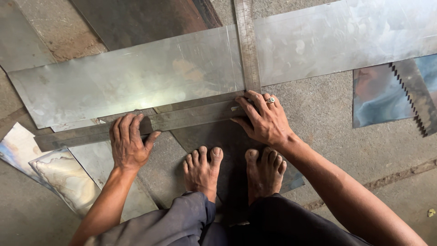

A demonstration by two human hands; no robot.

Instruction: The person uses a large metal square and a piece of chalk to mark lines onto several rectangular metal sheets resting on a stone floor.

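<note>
Your left hand (129, 142) lies open, palm down, fingers spread on the long arm of the steel square (182, 119), near that arm's left end. Your right hand (264, 119) is also open, its fingertips pressing the corner of the square where the two arms meet; it grips nothing. The square's long arm runs along the near edge of the long metal sheet (136, 77); its graduated short arm crosses that sheet away from you. Your bare feet (234, 168) stand on a dark plate (214, 136) just below the square. A saw-toothed strip (412, 93) lies well right of the square. Discoloured offcuts (59, 173) lie below its left end.
</note>
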